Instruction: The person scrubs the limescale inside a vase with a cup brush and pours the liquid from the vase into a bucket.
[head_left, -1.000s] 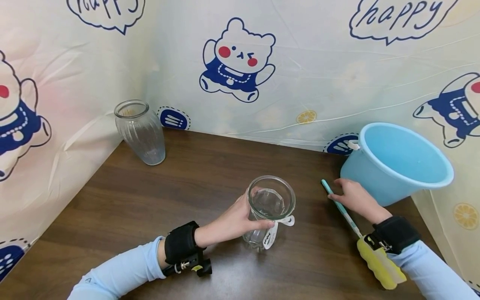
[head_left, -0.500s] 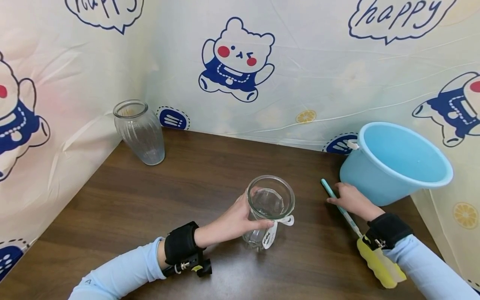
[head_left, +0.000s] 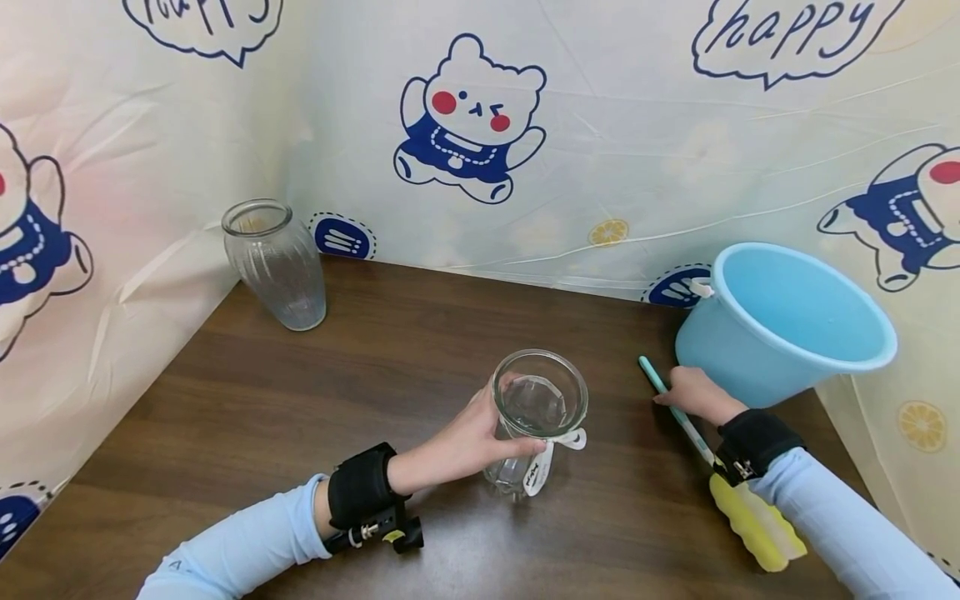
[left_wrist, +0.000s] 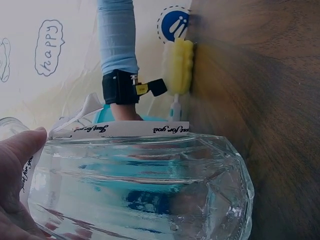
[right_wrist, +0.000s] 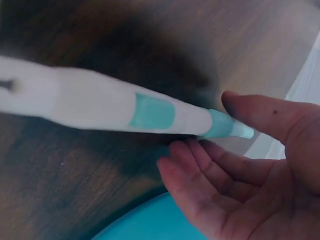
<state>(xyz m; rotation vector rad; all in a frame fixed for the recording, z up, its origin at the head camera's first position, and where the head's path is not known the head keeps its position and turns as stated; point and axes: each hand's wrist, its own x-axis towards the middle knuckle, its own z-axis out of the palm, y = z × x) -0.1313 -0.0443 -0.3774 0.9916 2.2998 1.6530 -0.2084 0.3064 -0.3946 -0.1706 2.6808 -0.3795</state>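
Note:
My left hand (head_left: 480, 442) grips a clear glass jar (head_left: 525, 479) with a white ribbon (head_left: 538, 468), thumb at its neck. In the left wrist view the jar (left_wrist: 150, 185) fills the lower half, its ribbon printed with black script. A sponge bottle brush with a yellow head (head_left: 757, 525) lies on the table at the right. My right hand (head_left: 701, 395) is at the brush's pale handle. In the right wrist view the handle (right_wrist: 100, 102) passes between the thumb and loosely bent fingers of that hand (right_wrist: 245, 185), fingertips right at its lower edge.
A light blue bucket (head_left: 712, 350) stands just behind my right hand, against the back sheet. A ribbed glass vase (head_left: 281, 275) stands at the far left corner. A cartoon-printed sheet (head_left: 337, 108) walls the back and sides of the brown table (head_left: 390, 333).
My right hand and forearm have shifted slightly left, and the thumb and fingers have drawn closer about the brush handle. The left hand and jar stay in place.

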